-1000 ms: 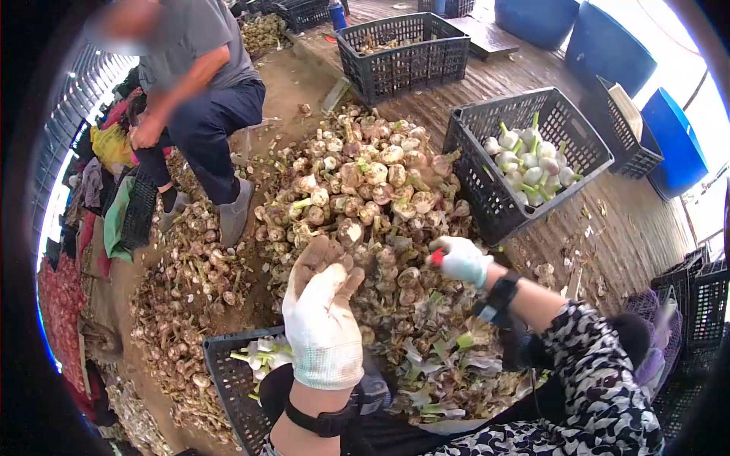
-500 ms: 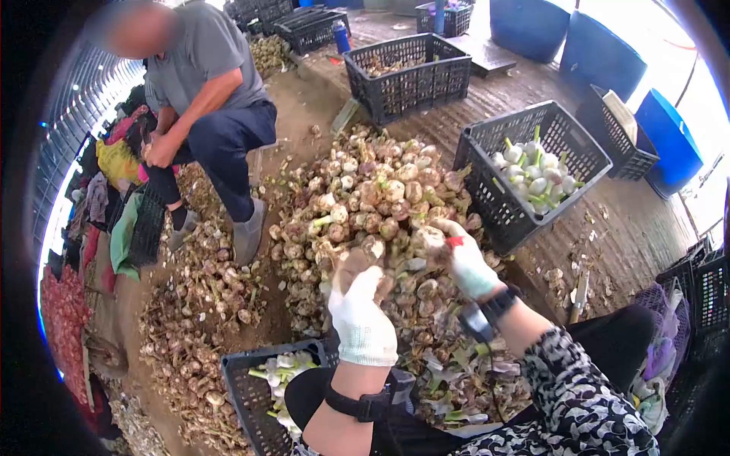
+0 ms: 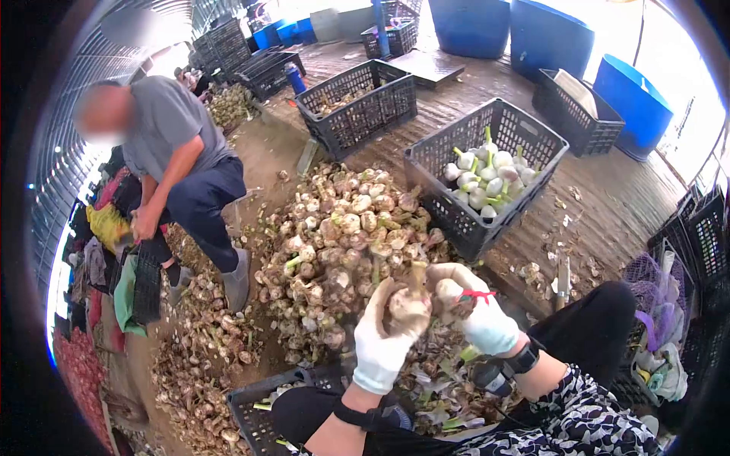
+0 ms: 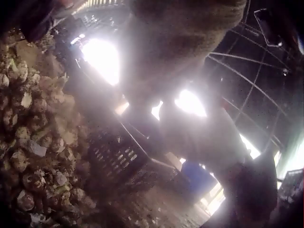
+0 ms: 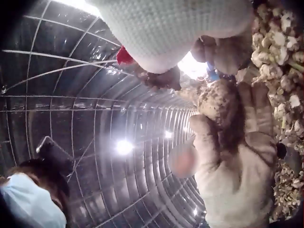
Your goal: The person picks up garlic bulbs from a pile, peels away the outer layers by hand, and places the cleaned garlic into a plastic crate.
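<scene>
My gloved left hand (image 3: 384,338) grips a soil-stained garlic bulb (image 3: 408,305) with its stalk upward. In the right wrist view, the thumb and fingers curve around this bulb (image 5: 219,105). Close on its right is my gloved right hand (image 3: 487,323), thumb and fingers pointing toward the bulb and stalk. Light shows between that thumb and the fingers (image 5: 225,54). A red strip (image 3: 475,295) lies across the thumb of this glove. Under the hands spreads a heap of untrimmed garlic (image 3: 342,228). The left wrist view is dark and hazy with glare.
A black crate (image 3: 487,220) with trimmed white garlic stands ahead right, another crate (image 3: 357,114) behind it. At my left knee sits a low crate (image 3: 247,414). A knife-like tool (image 3: 563,283) lies right. Another person (image 3: 179,144) sits at left. Blue tubs (image 3: 551,42) line the back.
My left hand, empty one second ago, now has a garlic bulb from the heap. My right hand has come close beside it. The head view has shifted.
</scene>
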